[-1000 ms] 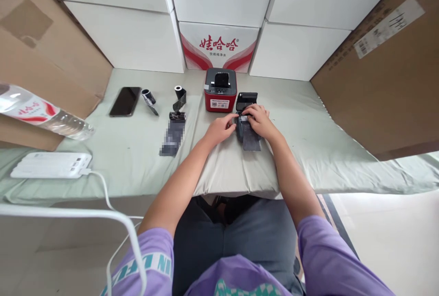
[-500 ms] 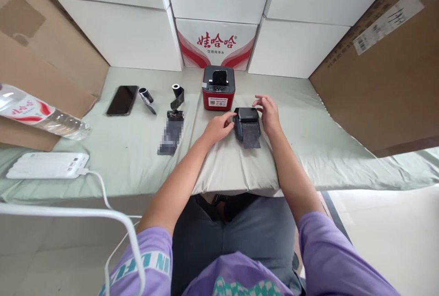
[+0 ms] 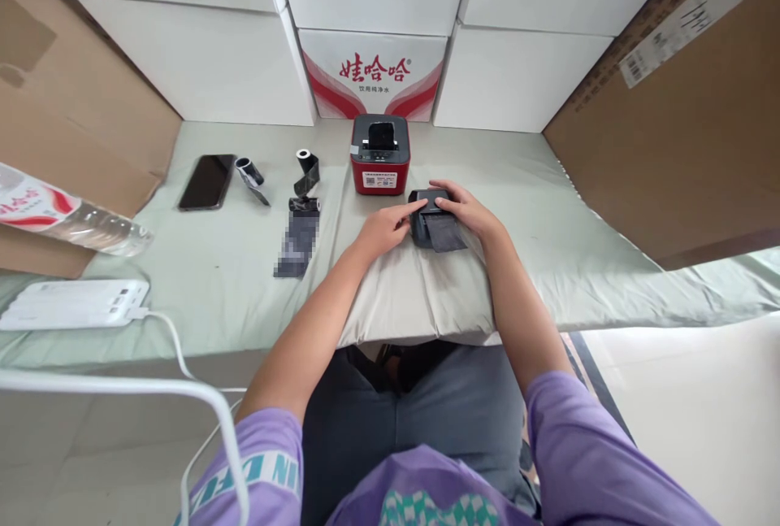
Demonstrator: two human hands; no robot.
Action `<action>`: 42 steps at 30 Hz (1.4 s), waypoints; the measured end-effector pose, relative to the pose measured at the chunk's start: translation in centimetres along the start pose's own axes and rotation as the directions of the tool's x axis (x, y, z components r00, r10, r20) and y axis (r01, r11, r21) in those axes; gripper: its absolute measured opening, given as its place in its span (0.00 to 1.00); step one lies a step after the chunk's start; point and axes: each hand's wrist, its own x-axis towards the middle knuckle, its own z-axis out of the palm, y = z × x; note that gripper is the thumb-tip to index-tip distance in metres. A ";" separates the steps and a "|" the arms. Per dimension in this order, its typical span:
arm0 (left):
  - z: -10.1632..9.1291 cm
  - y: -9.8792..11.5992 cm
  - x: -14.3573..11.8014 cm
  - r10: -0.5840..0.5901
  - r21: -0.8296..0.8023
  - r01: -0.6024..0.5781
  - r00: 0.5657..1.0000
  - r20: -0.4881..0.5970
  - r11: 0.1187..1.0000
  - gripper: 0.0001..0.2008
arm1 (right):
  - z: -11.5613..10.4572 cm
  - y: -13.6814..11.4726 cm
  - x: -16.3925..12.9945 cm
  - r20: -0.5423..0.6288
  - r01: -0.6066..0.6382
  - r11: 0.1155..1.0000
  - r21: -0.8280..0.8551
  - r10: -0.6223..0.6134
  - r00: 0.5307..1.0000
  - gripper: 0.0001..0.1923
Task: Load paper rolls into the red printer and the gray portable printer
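while both hands meet over the small printer (image 3: 419, 227), i judge it, from my remote seat, to be light: a hard plastic shell, stiff, unlikely to bend under an ordinary squeeze. it sits on the counter (image 3: 530, 241), nearer the front edge than the red printer (image 3: 381, 154) and a little to the right of it. the cloth (image 3: 390, 290) on top looks loose and wrinkled, so i'd expect a sideways push to drag folds along with the base.

i have the left hand (image 3: 385, 231) with its index finger stretched onto the lid (image 3: 431, 196) and the rest loosely bent by the left side, closed on nothing that i can make out. the right hand (image 3: 468, 210) has its thumb on the lid and its other fingers toward the far edge; whether they truly grasp the shell or merely press on it, i cannot tell.

the paper strip (image 3: 444, 235) sticks out of the front, skewed toward the right, and should be thin, soft and easy to crease or tear (dark as the casing, so easy to lose in my view). for a hold, i'd pinch the body low across its two sides, clear of the paper, and press the lid only with flat fingertips, since its smooth top may be slippery.
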 end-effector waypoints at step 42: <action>0.6 -0.5 0.7 -0.153 0.031 0.161 0.972 -0.181 0.986 0.10 | 6.3 0.4 -6.5 -0.318 -0.035 0.847 -0.531 -0.161 0.934 0.67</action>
